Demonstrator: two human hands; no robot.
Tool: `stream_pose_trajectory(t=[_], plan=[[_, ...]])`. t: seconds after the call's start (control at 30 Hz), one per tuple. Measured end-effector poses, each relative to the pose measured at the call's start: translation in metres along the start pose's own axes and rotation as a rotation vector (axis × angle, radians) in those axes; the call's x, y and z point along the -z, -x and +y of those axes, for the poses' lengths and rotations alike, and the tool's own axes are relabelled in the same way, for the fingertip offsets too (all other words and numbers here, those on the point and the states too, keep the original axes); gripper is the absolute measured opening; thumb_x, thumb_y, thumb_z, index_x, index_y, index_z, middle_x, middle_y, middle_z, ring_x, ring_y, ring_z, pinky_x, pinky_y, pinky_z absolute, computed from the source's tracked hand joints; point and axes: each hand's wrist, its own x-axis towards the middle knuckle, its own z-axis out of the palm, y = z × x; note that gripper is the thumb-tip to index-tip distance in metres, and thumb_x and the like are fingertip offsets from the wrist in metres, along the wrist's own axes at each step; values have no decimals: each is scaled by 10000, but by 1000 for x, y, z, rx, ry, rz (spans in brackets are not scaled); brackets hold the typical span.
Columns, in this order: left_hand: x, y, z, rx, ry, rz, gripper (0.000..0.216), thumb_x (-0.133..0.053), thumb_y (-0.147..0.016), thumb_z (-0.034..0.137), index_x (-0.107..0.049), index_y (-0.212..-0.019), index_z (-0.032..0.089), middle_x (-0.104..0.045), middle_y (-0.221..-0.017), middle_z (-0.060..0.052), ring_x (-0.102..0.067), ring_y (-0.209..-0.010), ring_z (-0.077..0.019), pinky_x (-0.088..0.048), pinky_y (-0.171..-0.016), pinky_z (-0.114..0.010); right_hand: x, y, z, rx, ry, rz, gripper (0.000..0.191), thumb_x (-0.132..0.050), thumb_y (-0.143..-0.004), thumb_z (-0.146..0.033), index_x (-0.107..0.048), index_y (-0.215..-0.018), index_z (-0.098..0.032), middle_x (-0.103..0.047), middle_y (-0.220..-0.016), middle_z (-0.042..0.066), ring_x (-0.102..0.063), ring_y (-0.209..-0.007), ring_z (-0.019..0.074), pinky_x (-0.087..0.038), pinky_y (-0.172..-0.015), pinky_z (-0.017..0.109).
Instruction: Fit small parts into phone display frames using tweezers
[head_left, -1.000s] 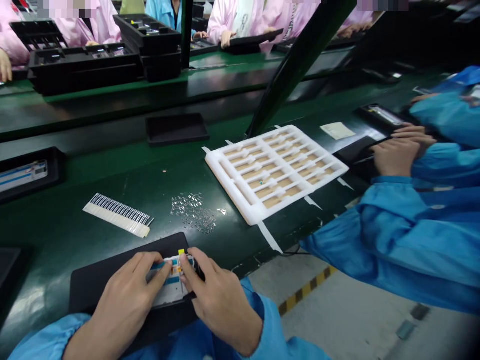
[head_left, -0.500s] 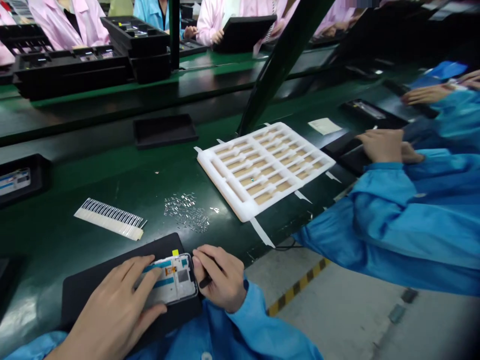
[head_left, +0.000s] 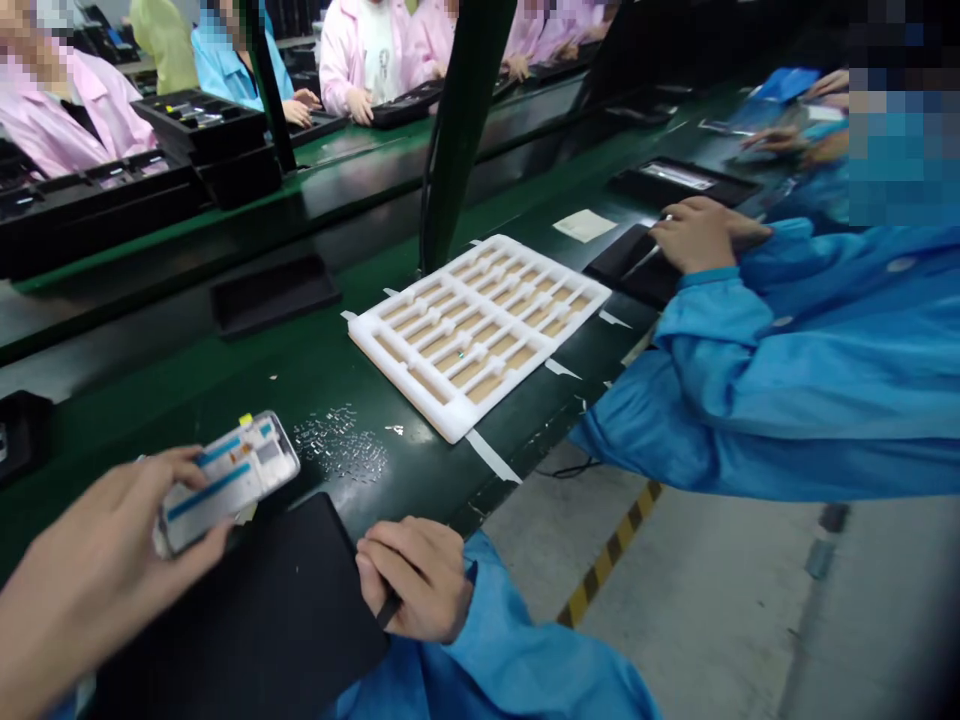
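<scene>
- Head view, surface: a dark green conveyor belt (head_left: 300, 370) runs from near left to far right. Beyond it stands a second line, where people in pink and blue coats sit behind black trays. Grey floor with a yellow-black stripe (head_left: 607, 570) lies near right.
- Left hand (head_left: 97, 570): fingers and thumb are closed on the long edges of a phone assembly (head_left: 225, 480), held above the belt at near left, over the far left corner of the black mat (head_left: 255, 610).
- Orientation: its long axis runs near-left to far-right. The end with the yellow tab points far right, open face up.
- Right hand (head_left: 416, 575): fingers are curled shut around a thin dark tool (head_left: 388, 607), resting at the mat's right edge.
- Markings: blue strips on the assembly; no writing legible.
- Nearby: scattered small metal parts (head_left: 341, 450) lie just right of the assembly. The white foam tray (head_left: 480, 330) lies farther right, and a co-worker's hand (head_left: 701, 235) beyond it.
</scene>
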Motion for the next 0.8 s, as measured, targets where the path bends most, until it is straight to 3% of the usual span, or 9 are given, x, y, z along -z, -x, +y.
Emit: stream_pose_trajectory(t=[0.17,0.27,0.4,0.6,0.8], plan=[[26,-123,-8,25,-234,-142,559,-520,-947,609,-592,-1275,162,-719,-1073,-80,-660,-935,-256,-516,-807,-349,-5,4,1,-8,11,10,53,-670,-926,-119,-708,-950,-147,-754,-811,53,-598,-598,149,-443,-533,302],[23,-188,-12,-22,-257,-197,611,-412,-1023,583,-593,-1328,86,-714,-1135,-107,-639,-962,-230,-499,-837,-345,-7,4,2,-29,29,1,55,-659,-931,-118,-700,-923,-155,-739,-807,51,-595,-605,152,-443,-549,305],[9,-253,-28,-45,-212,-250,652,-339,-1081,566,-575,-1376,34,-733,-1161,-88,-643,-905,-153,-511,-849,-305,-10,4,5,-47,61,-21,91,-631,-943,-122,-688,-883,-162,-715,-795,47,-582,-595,148,-430,-556,299],[-14,-310,-42,-12,-128,-254,602,-510,-1063,632,-654,-1319,106,-741,-1151,-85,-725,-951,-178,-594,-913,-376,-14,5,6,-71,114,-30,126,-608,-940,-143,-666,-832,-173,-675,-763,33,-568,-580,143,-418,-559,292],[-17,-317,-40,35,-79,-248,462,-633,-1037,499,-685,-1279,109,-758,-1097,-62,-722,-948,-179,-593,-935,-385,-15,3,7,-69,145,-11,146,-599,-916,-156,-629,-776,-188,-651,-733,17,-531,-550,139,-390,-510,304]])
